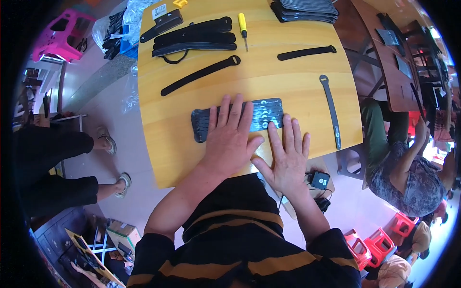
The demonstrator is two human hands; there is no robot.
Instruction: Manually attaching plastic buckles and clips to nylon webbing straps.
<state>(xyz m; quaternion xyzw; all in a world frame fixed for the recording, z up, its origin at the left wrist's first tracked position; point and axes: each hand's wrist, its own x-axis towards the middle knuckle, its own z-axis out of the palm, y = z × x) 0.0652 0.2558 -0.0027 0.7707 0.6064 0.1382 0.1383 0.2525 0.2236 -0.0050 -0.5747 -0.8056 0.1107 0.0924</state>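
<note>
A row of overlapping dark grey flat pieces (pixel 261 111) lies across the near part of the yellow wooden table (pixel 163 158). My left hand (pixel 229 139) rests flat on the middle of that row, fingers spread. My right hand (pixel 288 156) lies flat beside it on the table, its fingertips touching the row's lower right edge. Neither hand grips anything.
Black straps lie further out: one diagonal (pixel 201 75), one at the right (pixel 306 52), one lengthwise near the right edge (pixel 331 110). A strap pile (pixel 197 38), a yellow-handled screwdriver (pixel 243 29) and a dark stack (pixel 305 10) sit at the far end. Other people sit left and right.
</note>
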